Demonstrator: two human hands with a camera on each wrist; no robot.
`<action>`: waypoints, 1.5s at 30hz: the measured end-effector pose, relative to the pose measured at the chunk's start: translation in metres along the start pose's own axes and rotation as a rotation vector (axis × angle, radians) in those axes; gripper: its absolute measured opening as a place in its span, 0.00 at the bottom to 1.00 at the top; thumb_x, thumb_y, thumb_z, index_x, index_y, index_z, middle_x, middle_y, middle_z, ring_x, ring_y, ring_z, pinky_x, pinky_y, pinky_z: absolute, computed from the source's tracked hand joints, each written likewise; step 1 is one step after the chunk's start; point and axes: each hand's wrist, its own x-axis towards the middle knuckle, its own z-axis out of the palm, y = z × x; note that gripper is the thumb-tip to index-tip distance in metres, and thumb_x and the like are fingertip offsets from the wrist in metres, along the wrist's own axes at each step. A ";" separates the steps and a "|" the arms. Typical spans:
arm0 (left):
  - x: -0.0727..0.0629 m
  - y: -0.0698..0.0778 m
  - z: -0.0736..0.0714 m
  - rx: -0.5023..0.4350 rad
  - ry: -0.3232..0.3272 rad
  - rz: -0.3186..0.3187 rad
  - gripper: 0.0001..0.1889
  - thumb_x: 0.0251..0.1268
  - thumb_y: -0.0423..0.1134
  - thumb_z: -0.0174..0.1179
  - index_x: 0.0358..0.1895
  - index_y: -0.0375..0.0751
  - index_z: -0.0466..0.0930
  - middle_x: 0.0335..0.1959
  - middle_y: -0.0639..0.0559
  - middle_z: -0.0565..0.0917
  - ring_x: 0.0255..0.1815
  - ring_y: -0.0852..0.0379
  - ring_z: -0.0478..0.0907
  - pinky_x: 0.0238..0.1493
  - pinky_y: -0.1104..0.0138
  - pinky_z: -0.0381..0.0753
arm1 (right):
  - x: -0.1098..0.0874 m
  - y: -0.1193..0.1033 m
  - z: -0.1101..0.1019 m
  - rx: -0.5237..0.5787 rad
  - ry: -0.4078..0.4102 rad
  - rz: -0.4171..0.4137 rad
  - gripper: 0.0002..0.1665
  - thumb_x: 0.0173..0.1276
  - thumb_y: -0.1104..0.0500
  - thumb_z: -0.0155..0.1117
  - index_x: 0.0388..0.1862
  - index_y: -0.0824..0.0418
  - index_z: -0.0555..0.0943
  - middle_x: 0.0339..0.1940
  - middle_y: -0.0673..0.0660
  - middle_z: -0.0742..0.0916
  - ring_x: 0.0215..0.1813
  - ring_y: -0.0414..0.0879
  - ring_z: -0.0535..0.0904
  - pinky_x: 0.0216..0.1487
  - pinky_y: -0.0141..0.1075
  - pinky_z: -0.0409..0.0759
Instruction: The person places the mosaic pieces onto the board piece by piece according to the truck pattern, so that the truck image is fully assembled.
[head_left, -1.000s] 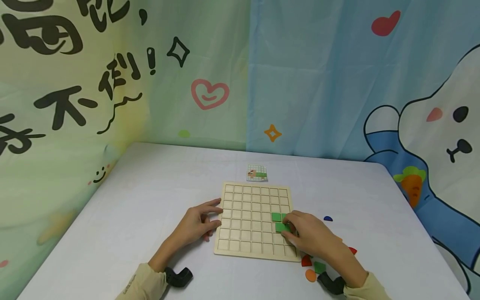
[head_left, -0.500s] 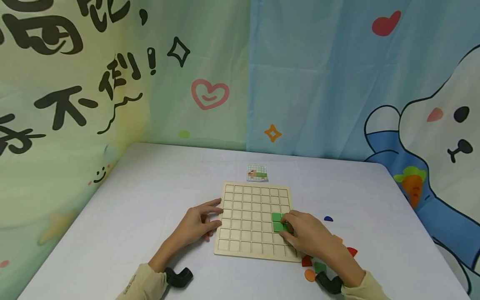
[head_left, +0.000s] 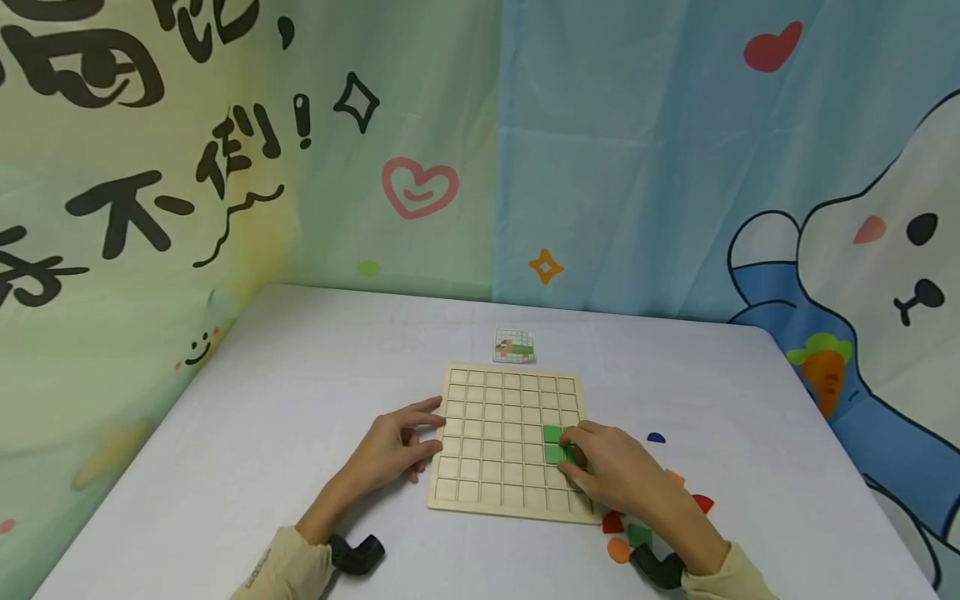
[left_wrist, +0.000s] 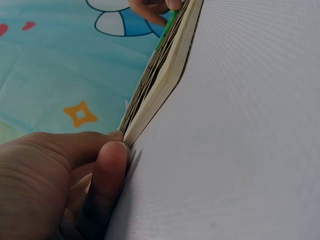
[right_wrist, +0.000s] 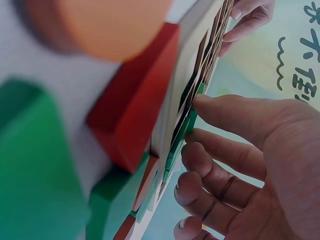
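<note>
A wooden grid board (head_left: pixel 491 450) lies flat on the table. My left hand (head_left: pixel 393 446) rests against its left edge, fingers spread; in the left wrist view the thumb (left_wrist: pixel 111 162) touches the edge. Green square tiles (head_left: pixel 553 434) sit in cells toward the board's right side. Over them my right hand (head_left: pixel 618 467) pinches a green square tile (head_left: pixel 570 455) between thumb and forefinger, the hand covering part of it. In the right wrist view the thumb and forefinger meet the green tiles (right_wrist: pixel 175 150) at the board's surface, with the other fingers curled beside them.
Beyond the board lies a small picture card (head_left: pixel 514 346). Loose pieces sit right of the board: a blue half-circle (head_left: pixel 656 437), an orange disc (head_left: pixel 618 550), a red piece (head_left: pixel 612 522), a green piece (head_left: pixel 640 535) and another red piece (head_left: pixel 703 503). A printed curtain (head_left: pixel 600 167) hangs behind.
The lower green tile has shifted slightly left and now lines up under the upper one. My right hand has moved slightly left; the left hand has stayed on the board's edge.
</note>
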 end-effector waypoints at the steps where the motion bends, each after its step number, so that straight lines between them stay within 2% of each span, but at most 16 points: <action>1: 0.000 0.000 0.000 0.000 0.001 -0.002 0.20 0.69 0.30 0.70 0.63 0.33 0.84 0.82 0.41 0.69 0.18 0.61 0.80 0.18 0.64 0.86 | 0.000 0.000 0.000 0.000 0.000 -0.002 0.13 0.70 0.51 0.76 0.49 0.53 0.87 0.38 0.44 0.85 0.33 0.35 0.70 0.35 0.31 0.73; 13: 0.000 -0.002 0.000 0.000 -0.002 0.009 0.20 0.69 0.31 0.70 0.63 0.33 0.84 0.82 0.41 0.69 0.18 0.62 0.79 0.18 0.64 0.86 | 0.000 -0.001 -0.001 -0.005 -0.001 -0.004 0.13 0.70 0.51 0.76 0.49 0.53 0.86 0.37 0.44 0.84 0.33 0.35 0.69 0.34 0.31 0.72; 18: -0.001 -0.001 0.001 -0.003 -0.004 0.008 0.20 0.69 0.30 0.70 0.63 0.33 0.84 0.82 0.40 0.69 0.18 0.62 0.79 0.18 0.64 0.86 | -0.004 0.001 -0.006 0.023 -0.024 0.038 0.14 0.71 0.51 0.75 0.52 0.53 0.86 0.34 0.42 0.82 0.32 0.34 0.71 0.35 0.31 0.74; 23: -0.001 0.001 0.001 -0.002 -0.004 0.006 0.20 0.69 0.30 0.69 0.63 0.32 0.84 0.82 0.40 0.68 0.18 0.62 0.80 0.18 0.64 0.86 | -0.015 0.008 -0.014 0.080 -0.051 0.086 0.13 0.71 0.51 0.74 0.51 0.52 0.86 0.30 0.41 0.79 0.30 0.34 0.70 0.31 0.29 0.72; 28: -0.001 0.000 0.001 0.004 0.001 0.006 0.20 0.69 0.30 0.70 0.63 0.33 0.84 0.82 0.41 0.68 0.18 0.61 0.80 0.18 0.64 0.86 | -0.029 0.012 -0.020 0.100 -0.071 0.113 0.11 0.71 0.52 0.74 0.50 0.51 0.87 0.30 0.40 0.80 0.30 0.33 0.69 0.31 0.28 0.71; 32: 0.000 -0.001 0.001 0.010 0.005 0.005 0.20 0.69 0.30 0.70 0.63 0.33 0.84 0.82 0.41 0.69 0.18 0.61 0.80 0.18 0.64 0.86 | -0.039 0.015 -0.021 0.099 -0.088 0.123 0.10 0.71 0.51 0.75 0.48 0.49 0.87 0.29 0.39 0.79 0.30 0.33 0.69 0.30 0.27 0.70; 37: 0.000 -0.002 0.001 0.002 0.003 0.011 0.20 0.69 0.30 0.70 0.63 0.34 0.84 0.82 0.41 0.69 0.18 0.62 0.80 0.18 0.64 0.86 | -0.050 0.020 -0.022 0.081 -0.071 0.102 0.10 0.69 0.52 0.76 0.46 0.49 0.86 0.26 0.40 0.76 0.29 0.32 0.67 0.29 0.26 0.69; 45: 0.000 -0.002 0.000 -0.011 0.000 0.017 0.20 0.69 0.31 0.70 0.62 0.33 0.84 0.82 0.40 0.68 0.19 0.62 0.80 0.18 0.64 0.86 | -0.064 0.027 -0.021 0.096 -0.125 0.179 0.14 0.66 0.49 0.78 0.47 0.49 0.86 0.25 0.41 0.75 0.30 0.33 0.68 0.31 0.28 0.68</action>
